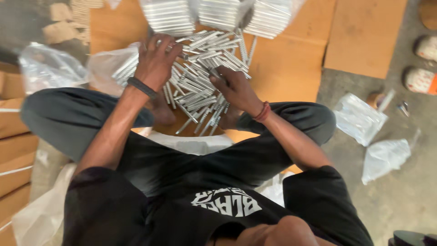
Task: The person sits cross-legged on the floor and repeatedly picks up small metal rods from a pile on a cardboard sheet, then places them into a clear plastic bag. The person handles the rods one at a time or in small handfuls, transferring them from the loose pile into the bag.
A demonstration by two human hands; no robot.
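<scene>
My left hand (157,61) is closed on a few metal rods (200,82); right hand (234,86) pinches one. The loose pile sits on cardboard (287,64) between my knees. Rods look stiff, light, slick; I'd grip mid-length. Stacked bundles (218,16) lie beyond.

The person sits cross-legged on the floor (400,191), with a loose heap of metal rods (200,86) lying on a cardboard sheet (291,59) just in front of the crossed legs. Both hands are in the heap: the left hand (157,61) on its left part, the right hand (236,89) on its right part (a rod sits between its fingers). Behind the heap, three stacked bundles of rods (218,16) lie side by side. Plastic bags (50,66) lie left of the heap; two more bags (371,136) lie on the floor to the right, well apart from it. A second cardboard sheet (364,34) lies behind those.
</scene>
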